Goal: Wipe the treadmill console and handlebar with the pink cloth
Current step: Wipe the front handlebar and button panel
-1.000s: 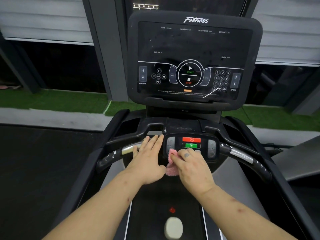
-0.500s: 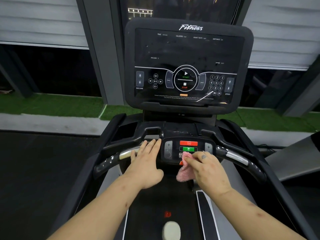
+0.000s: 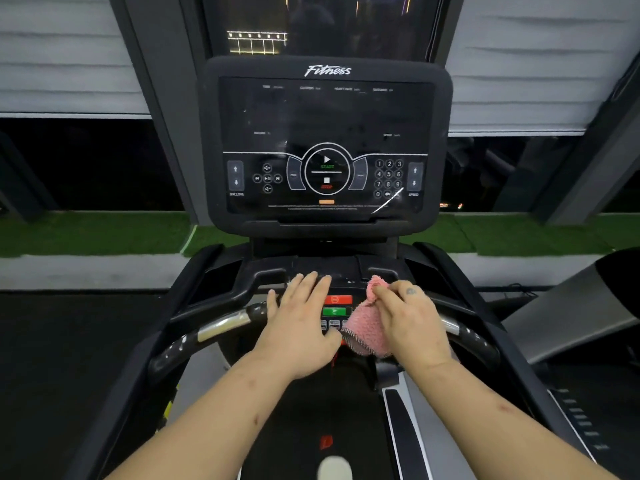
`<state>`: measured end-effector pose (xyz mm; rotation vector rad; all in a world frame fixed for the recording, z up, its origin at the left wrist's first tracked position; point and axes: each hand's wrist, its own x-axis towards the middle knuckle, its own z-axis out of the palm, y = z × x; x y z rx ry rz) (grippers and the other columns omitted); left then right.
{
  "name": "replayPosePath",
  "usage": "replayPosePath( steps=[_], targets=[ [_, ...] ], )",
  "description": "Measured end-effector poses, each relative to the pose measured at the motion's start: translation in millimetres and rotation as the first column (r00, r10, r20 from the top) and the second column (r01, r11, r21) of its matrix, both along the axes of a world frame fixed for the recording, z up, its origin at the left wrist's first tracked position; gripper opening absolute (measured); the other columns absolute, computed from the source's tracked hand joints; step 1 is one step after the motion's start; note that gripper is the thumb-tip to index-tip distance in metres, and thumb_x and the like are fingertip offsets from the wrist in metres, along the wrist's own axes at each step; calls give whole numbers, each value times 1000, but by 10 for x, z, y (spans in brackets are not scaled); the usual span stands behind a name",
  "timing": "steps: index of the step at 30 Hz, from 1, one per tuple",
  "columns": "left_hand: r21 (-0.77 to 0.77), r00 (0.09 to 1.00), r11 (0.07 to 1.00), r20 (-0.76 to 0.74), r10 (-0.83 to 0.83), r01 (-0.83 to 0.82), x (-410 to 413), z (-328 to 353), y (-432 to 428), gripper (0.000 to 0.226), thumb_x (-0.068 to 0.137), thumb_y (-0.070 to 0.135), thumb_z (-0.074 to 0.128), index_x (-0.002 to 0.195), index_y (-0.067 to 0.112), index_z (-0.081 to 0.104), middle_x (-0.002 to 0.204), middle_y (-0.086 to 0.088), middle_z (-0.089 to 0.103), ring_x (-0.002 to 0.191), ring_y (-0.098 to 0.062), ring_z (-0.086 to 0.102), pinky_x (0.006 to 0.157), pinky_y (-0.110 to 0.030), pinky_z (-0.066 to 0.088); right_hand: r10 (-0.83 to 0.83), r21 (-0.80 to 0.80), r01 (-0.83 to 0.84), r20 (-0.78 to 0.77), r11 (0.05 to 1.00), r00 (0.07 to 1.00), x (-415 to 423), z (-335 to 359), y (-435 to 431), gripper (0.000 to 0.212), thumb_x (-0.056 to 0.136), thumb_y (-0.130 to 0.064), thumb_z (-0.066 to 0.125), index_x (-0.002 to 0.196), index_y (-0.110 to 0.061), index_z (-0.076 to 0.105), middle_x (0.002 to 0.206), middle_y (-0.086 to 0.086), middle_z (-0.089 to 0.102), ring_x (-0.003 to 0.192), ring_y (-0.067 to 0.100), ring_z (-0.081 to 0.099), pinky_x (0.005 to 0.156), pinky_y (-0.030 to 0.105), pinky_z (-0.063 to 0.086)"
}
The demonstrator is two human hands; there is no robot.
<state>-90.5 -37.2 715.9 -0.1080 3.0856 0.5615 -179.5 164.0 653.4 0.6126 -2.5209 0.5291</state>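
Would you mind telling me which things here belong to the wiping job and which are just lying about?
Belonging to the job:
- pink cloth, gripped by the right hand against the button panel
- left hand, resting flat
- console
- handlebar

Just lying about:
- white object on the belt
- green turf
- blinds

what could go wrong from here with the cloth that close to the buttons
1. The right hand works the pink cloth right beside the green button and red button. A swipe might press one, perhaps starting the belt below.
2. The left hand lies flat just left of those buttons, so it may press controls hidden beneath it.
3. The handlebar and console screen could get skipped.
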Motion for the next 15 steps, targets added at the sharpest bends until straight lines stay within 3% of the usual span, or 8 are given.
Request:
replayPosePath(
  steps=[4,7,9,11,13,15],
  targets=[
    [-114,1000,993,-6,0,-1,-93,-69,229,85,97,52,50,164,37,-1,173,9,-5,158,-15,-15,124,-61,-13,102,11,-102,-2,995,995,18,-92,99,44,93,-15,72,136,-12,66,131,10,63,115,31,62,97,45,57],
    [-200,999,979,-25,-39,33,-134,-86,377,83,97,53,45,164,36,0,173,7,-5,158,-15,-15,123,-61,-16,155,144,-177,151,974,976,-50,-166,165,57,103,-20,54,157,-15,40,153,6,48,138,25,44,118,36,36],
    [-199,999,979,-11,-46,43,-163,-71,480,83,96,51,44,164,36,1,173,7,-4,158,-15,-14,123,-61,-15,142,105,-160,160,981,977,-127,-220,197,59,97,-15,61,154,-13,44,145,7,54,132,25,48,114,37,43],
    [-195,999,980,-1,-45,44,-195,-69,559,83,95,51,44,164,35,1,173,6,-1,159,-16,-13,124,-61,-14,107,15,-111,157,994,982,-131,-184,196,47,98,-15,53,144,-11,57,131,8,61,122,25,54,105,37,51],
    [-200,999,979,-4,-42,40,-219,-86,613,83,94,52,43,164,35,2,173,6,1,159,-18,-11,124,-61,-14,117,-88,-104,160,991,980,-123,-139,215,42,102,-20,41,136,-14,64,125,5,61,115,21,54,98,31,50],
    [-209,999,977,-7,-37,35,-231,-109,654,83,93,54,42,164,36,2,173,6,1,159,-20,-11,124,-62,-13,121,-158,-90,198,983,973,-137,-107,245,35,104,-20,43,129,-18,67,118,2,59,107,20,53,90,31,47]
  ],
)
